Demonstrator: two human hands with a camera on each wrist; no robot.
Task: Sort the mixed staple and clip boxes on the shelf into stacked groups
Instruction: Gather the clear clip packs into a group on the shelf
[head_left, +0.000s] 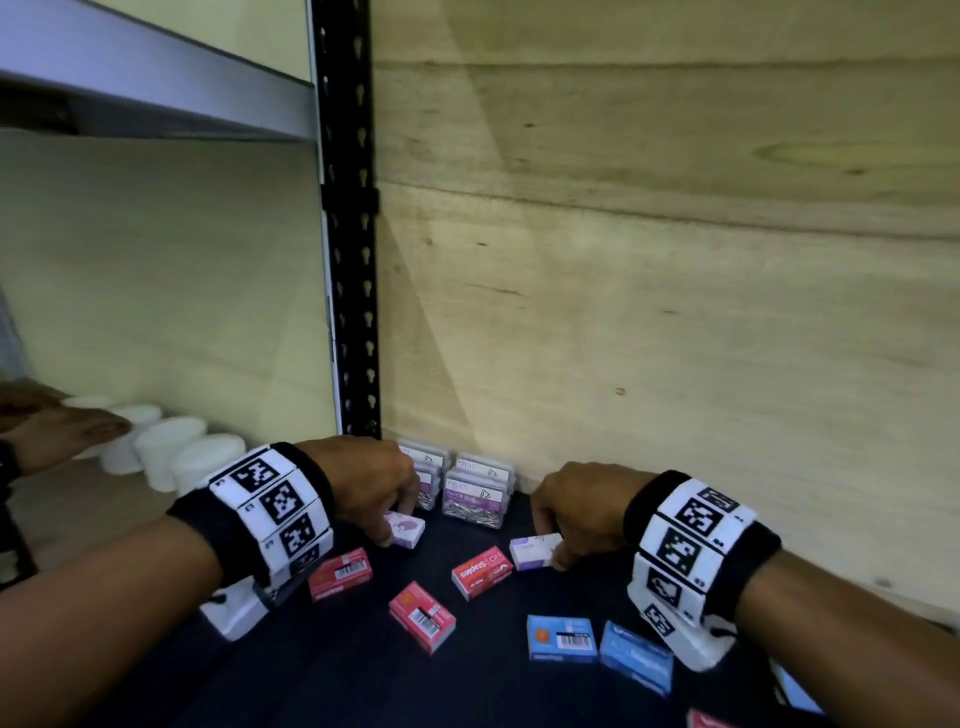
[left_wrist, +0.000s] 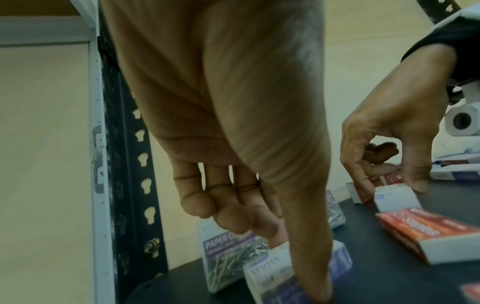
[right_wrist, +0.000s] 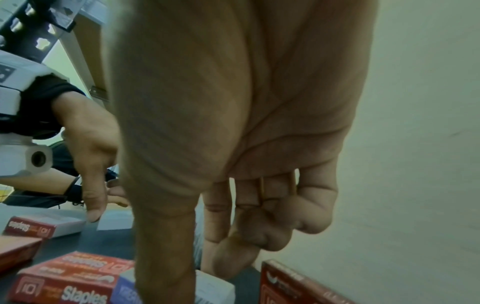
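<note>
On the dark shelf (head_left: 363, 675) my left hand (head_left: 396, 515) pinches a white-and-purple staple box (head_left: 411, 531), with the thumb (left_wrist: 311, 273) on its near side and the fingers behind it. My right hand (head_left: 551, 540) pinches a second white-and-purple box (head_left: 525, 554) in the same way, thumb (right_wrist: 166, 257) in front. Both boxes sit on the shelf. Clear paper clip boxes (head_left: 475, 499) are stacked in the back corner, just behind my left hand. Three red staple boxes (head_left: 482, 571) and two blue ones (head_left: 561, 638) lie loose nearer to me.
The wooden side wall (head_left: 675, 312) stands close on the right. A black slotted upright (head_left: 353, 260) rises at the back corner. White jars (head_left: 182, 457) line the neighbouring shelf on the left, where another person's hand (head_left: 62, 431) reaches in.
</note>
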